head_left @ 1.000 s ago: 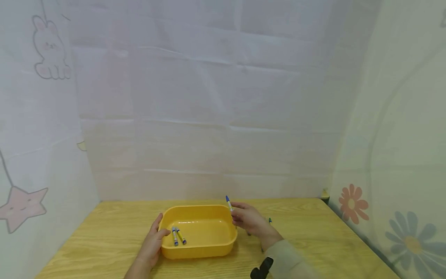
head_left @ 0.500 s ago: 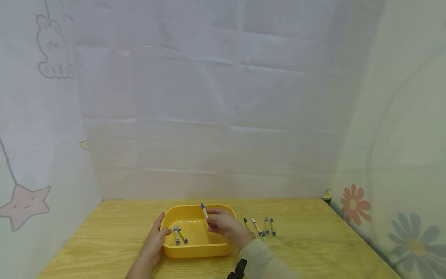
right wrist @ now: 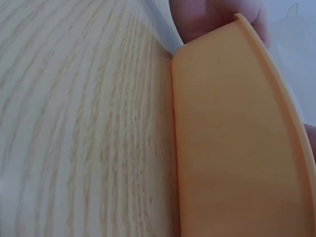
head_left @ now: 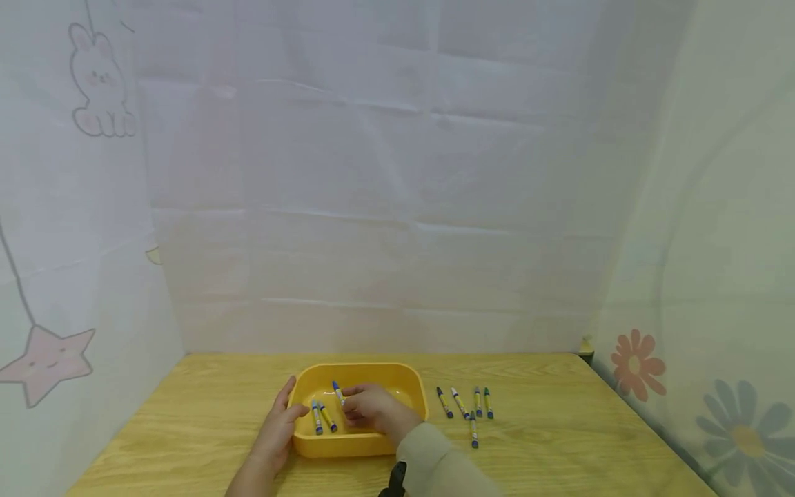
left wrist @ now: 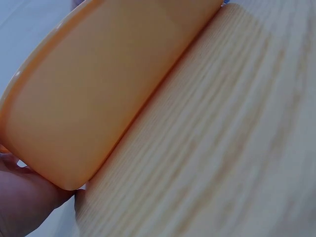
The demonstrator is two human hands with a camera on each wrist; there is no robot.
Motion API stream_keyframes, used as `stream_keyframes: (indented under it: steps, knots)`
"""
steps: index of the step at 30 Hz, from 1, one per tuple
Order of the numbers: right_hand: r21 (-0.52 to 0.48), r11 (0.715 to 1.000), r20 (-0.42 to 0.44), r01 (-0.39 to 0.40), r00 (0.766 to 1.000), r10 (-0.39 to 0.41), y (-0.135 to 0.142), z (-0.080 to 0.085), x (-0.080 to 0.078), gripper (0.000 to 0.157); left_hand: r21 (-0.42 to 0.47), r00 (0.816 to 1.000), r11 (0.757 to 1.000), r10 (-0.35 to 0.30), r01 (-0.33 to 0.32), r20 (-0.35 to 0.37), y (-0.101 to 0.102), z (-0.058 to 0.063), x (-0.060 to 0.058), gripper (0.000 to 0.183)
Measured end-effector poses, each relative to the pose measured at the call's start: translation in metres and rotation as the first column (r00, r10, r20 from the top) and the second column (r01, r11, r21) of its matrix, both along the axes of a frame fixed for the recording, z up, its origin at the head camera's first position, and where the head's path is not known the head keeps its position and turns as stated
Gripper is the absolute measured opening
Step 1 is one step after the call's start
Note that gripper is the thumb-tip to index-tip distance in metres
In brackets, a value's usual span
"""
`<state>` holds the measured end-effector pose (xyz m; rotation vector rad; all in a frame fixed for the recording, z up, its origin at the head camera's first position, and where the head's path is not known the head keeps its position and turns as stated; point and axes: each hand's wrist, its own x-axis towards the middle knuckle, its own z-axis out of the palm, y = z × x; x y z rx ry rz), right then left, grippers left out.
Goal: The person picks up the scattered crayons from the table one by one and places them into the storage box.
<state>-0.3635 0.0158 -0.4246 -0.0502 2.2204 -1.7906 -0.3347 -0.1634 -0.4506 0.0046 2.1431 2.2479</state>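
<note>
A yellow plastic basin (head_left: 348,446) stands on the wooden table. My left hand (head_left: 277,431) grips its left end, thumb over the rim and fingers along the outer wall; the left wrist view shows that hand (left wrist: 29,200) at the basin's corner. Inside the basin, my right hand (head_left: 375,408) pinches a blue crayon (head_left: 338,392), tip up and tilted left. Two crayons lie at the basin's left, a light blue one (head_left: 317,417) and a yellow-wrapped one (head_left: 328,417). The basin wall (right wrist: 237,128) mostly hides the right hand in the right wrist view.
Several crayons lie on the table (head_left: 546,428) right of the basin, among them a dark one (head_left: 444,402), a white-tipped one (head_left: 459,403), a green one (head_left: 488,403) and one closer to me (head_left: 474,429). A pale cloth (head_left: 373,207) hangs behind the table.
My right hand has moved left and down with the blue crayon, from beside the basin's right rim into the basin. The crayons on the right have come into view. My left hand stays put.
</note>
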Motion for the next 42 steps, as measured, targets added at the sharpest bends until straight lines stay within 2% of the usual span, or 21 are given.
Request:
stream_keyframes:
  steps: [10,27,38,42]
  knots:
    - [0.116,0.993,0.002,0.012,1.0,-0.012,-0.014,-0.007,0.0,0.029,-0.001,1.0,1.0,0.008,-0.008,0.001,0.001,0.0,-0.001,0.079]
    - [0.238,0.971,-0.033,0.0,0.999,0.008,-0.018,-0.004,0.004,0.032,-0.002,1.0,1.0,0.009,-0.009,0.007,0.001,-0.003,-0.002,0.079]
    - [0.175,0.984,-0.001,0.04,0.999,-0.04,-0.014,0.002,0.005,0.036,-0.009,1.0,1.0,0.018,-0.018,0.008,0.0,-0.002,-0.002,0.079]
    - [0.157,0.987,-0.016,0.04,0.999,-0.038,-0.01,0.007,0.003,0.037,-0.004,1.0,1.0,0.018,-0.018,0.005,0.0,-0.002,-0.002,0.079]
